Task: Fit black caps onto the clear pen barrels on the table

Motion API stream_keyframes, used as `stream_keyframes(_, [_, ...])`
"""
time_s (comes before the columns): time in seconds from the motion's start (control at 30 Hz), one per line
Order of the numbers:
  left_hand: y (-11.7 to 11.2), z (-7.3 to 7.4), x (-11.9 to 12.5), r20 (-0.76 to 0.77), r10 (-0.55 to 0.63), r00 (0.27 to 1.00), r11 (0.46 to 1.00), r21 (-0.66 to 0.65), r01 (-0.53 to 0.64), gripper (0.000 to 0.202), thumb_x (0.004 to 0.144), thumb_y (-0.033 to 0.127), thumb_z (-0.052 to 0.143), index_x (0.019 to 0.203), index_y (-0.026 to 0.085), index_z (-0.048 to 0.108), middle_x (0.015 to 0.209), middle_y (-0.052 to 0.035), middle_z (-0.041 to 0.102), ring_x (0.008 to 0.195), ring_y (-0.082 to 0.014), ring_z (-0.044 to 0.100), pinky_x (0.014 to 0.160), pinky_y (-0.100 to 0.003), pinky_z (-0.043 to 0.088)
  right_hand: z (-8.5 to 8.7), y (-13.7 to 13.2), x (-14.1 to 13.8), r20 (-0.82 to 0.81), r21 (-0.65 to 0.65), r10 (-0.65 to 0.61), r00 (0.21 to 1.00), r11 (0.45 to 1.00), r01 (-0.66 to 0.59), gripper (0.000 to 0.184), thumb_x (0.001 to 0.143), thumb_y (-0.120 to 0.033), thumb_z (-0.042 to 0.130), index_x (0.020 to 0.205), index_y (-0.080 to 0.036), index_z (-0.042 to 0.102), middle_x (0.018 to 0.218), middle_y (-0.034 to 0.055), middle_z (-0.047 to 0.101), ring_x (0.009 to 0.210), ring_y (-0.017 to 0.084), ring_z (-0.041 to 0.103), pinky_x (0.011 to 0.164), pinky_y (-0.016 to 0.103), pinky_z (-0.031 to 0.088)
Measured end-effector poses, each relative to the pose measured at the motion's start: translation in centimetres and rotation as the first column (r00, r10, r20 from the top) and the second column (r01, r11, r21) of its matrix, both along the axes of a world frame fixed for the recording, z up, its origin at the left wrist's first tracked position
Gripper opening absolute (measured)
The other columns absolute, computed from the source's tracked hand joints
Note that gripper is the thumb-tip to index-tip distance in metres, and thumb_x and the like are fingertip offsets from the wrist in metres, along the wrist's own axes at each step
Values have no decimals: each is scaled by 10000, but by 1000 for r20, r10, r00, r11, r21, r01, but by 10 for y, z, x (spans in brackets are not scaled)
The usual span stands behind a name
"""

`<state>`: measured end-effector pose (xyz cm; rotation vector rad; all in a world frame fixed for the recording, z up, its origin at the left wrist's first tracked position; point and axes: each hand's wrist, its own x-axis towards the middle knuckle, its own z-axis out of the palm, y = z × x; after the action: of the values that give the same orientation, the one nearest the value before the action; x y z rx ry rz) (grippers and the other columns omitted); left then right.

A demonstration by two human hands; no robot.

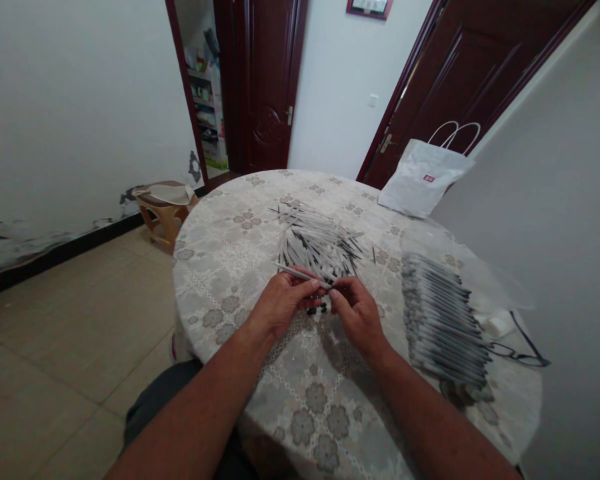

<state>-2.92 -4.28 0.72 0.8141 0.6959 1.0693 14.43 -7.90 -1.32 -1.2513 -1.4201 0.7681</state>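
My left hand (287, 297) is closed around a slim grey-white pen (297, 272), its pointed end aimed to the upper left. At the pen's dark other end, my right hand (356, 310) pinches with thumb and forefinger; the small black part there is mostly hidden by the fingertips. Under my hands several small black pieces (316, 309) lie on the tablecloth. Just beyond is a loose, fanned heap of similar grey-white pens (317, 240), some with dark ends. To the right, many pens lie side by side in a neat stack (443, 320).
The round table has a flower-patterned cloth (315, 400). Clear plastic (485, 277) and black-framed glasses (520, 357) lie by the stack. A white paper bag (425, 177) stands at the back right. A wooden stool (165, 217) is on the floor to the left.
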Motion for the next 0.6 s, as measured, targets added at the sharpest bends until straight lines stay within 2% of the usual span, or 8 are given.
stream_keyframes(0.07, [-1, -1, 1, 8, -12, 1000, 1000, -2, 12, 249, 730, 234, 859, 869, 143, 673, 871, -88, 745, 789, -188, 721, 686, -300, 602, 0, 0, -1, 65, -13, 6, 998, 1000, -6, 262, 971, -480, 581, 899, -231, 622, 708, -13, 619, 632, 159, 568, 605, 279, 439])
stream_keyframes(0.17, [-1, -2, 1, 12, -32, 999, 999, 4, 32, 248, 729, 235, 859, 862, 140, 673, 856, -88, 743, 772, -185, 719, 684, -299, 597, -1, 0, -1, 63, -53, 46, 997, 998, -42, 441, 1026, -520, 447, 724, -225, 575, 607, -11, 553, 558, 151, 510, 547, 283, 389])
stream_keyframes(0.23, [-1, -1, 1, 10, -21, 1000, 1000, -2, 21, 244, 730, 229, 854, 867, 139, 673, 862, -89, 745, 771, -184, 719, 681, -300, 596, -2, 0, -1, 8, -58, 52, 999, 997, -52, 438, 1033, -526, 417, 764, -223, 586, 637, -6, 571, 556, 150, 512, 532, 281, 383])
stream_keyframes(0.33, [0, 0, 0, 5, 3, 1000, 1000, -7, -3, 226, 737, 215, 842, 871, 140, 676, 862, -87, 742, 773, -182, 716, 690, -305, 599, -2, 0, 1, -10, -17, 31, 999, 999, -31, 252, 976, -478, 557, 975, -232, 611, 779, -1, 643, 635, 156, 569, 590, 277, 435])
stream_keyframes(0.4, [-1, 1, -1, 1, 4, 1000, 1000, 2, -4, 220, 740, 225, 841, 862, 139, 680, 843, -83, 738, 773, -183, 713, 698, -306, 598, 0, -1, 2, 39, 2, 32, 999, 999, -32, 218, 945, -433, 617, 1041, -239, 604, 814, -4, 653, 679, 163, 587, 631, 281, 454])
stream_keyframes(0.47, [-1, 2, -1, -1, -6, 1000, 1000, 11, 6, 230, 733, 243, 853, 852, 139, 686, 840, -85, 739, 777, -185, 711, 703, -305, 594, 2, -1, 2, 103, 4, 47, 994, 999, -47, 195, 975, -424, 573, 960, -234, 614, 758, -11, 629, 671, 161, 574, 635, 282, 442])
stream_keyframes(0.53, [-1, 2, -1, -6, -22, 1000, 1000, 19, 22, 243, 722, 259, 864, 843, 137, 693, 843, -88, 739, 774, -184, 707, 704, -304, 591, 3, -1, 1, 129, -19, 77, 989, 997, -75, 321, 1023, -439, 479, 812, -226, 593, 672, -13, 581, 623, 155, 539, 602, 281, 412])
stream_keyframes(0.6, [-1, 3, -1, -13, -36, 999, 999, 26, 36, 249, 719, 271, 868, 842, 135, 700, 839, -87, 738, 773, -183, 704, 706, -306, 590, 3, -2, 1, 101, -32, 93, 991, 995, -90, 409, 1047, -462, 411, 752, -224, 565, 657, -7, 567, 596, 151, 520, 573, 282, 394])
